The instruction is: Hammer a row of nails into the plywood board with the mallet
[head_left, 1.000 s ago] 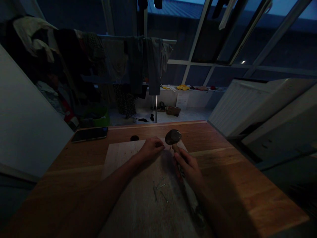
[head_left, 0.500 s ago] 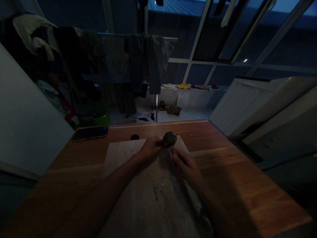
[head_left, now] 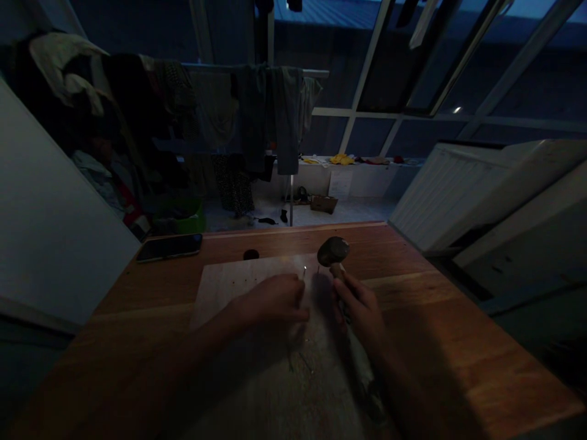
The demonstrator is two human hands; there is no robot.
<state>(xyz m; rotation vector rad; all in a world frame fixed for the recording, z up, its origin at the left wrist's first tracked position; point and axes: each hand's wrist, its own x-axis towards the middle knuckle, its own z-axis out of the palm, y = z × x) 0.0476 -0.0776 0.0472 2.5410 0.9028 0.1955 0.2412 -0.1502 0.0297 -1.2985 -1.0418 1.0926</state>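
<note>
In my right hand [head_left: 360,302] is a mallet [head_left: 333,251] with a dark, rounded head and a pale neck. My fingers wrap its handle, and the head is raised over the far right part of a pale wooden board [head_left: 215,290]. My left hand [head_left: 277,298] hovers over the board's middle, thumb and fingers apart, with nothing visible between them. Just beyond its fingers stands a thin nail [head_left: 304,270] with a bright top. Another upright nail [head_left: 318,269] is below the mallet head. Loose nails [head_left: 306,363] lie nearer me, partly in shadow.
The board lies on a wooden table [head_left: 426,330]. A phone [head_left: 169,247] rests at the table's back left, and a small dark round object [head_left: 251,254] sits behind the board. Several small dark marks [head_left: 245,281] run along the board's far left. Clothes [head_left: 257,116] hang beyond the table.
My left hand has come away from beside the mallet head and moved nearer me, over the board. The mallet has shifted right with my right hand, uncovering the upright nails.
</note>
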